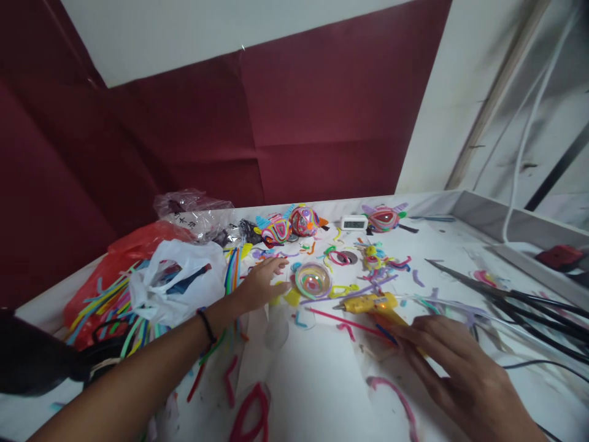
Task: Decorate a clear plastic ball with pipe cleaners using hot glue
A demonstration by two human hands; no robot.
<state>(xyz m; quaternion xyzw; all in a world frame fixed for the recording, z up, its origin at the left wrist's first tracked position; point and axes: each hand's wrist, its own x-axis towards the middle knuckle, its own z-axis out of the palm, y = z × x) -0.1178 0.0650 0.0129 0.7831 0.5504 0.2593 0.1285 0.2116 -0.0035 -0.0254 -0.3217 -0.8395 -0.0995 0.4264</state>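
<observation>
Yellow glue gun [368,303]: located at 4 o'clock from the clear bowl [313,280], nozzle directed toward the bowl. Right hand [455,359]: grip appears closed on the gun's handle, thumb and fingers to either side. Left hand [265,282]: grip released, at 9 o'clock, just beside the bowl. Caution: if the nozzle is hot, a swing toward 9 o'clock could burn the left hand. Black cable [547,362] near the right hand could snag during movement. Contents: bowl, coloured pieces; white bag [161,291] at 9 o'clock, a dark item.
</observation>
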